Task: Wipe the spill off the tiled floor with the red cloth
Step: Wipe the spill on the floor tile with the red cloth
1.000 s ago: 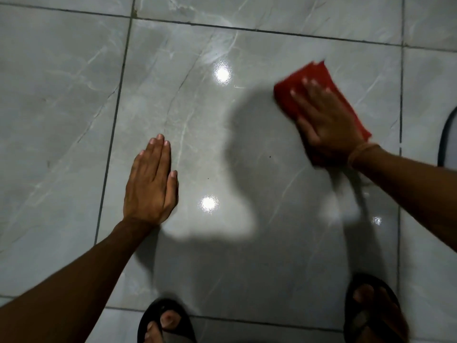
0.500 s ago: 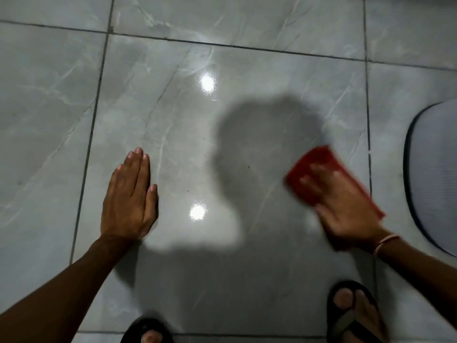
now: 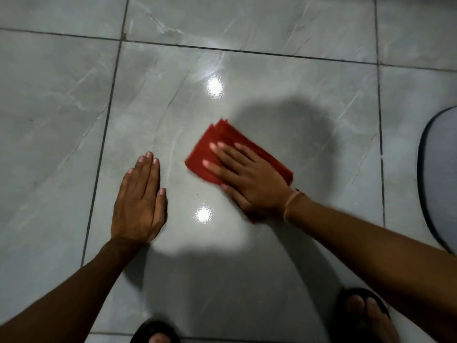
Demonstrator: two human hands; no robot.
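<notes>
A folded red cloth (image 3: 217,142) lies flat on the glossy grey tiled floor (image 3: 272,100), near the middle of one large tile. My right hand (image 3: 249,177) presses down on the cloth with fingers spread, covering its near half. My left hand (image 3: 139,201) rests flat on the same tile, palm down, fingers together, a short gap left of the cloth, holding nothing. No distinct puddle can be made out; the tile shines with two bright light reflections.
A grey mat with a dark rim (image 3: 437,177) lies at the right edge. My two feet in dark sandals stand at the bottom, the left (image 3: 155,335) and the right (image 3: 366,315). Dark grout lines (image 3: 103,144) border the tile.
My right hand has swept the cloth from the tile's far right, first towards me, then left to the tile's middle beside my left hand. The left hand stays planted.
</notes>
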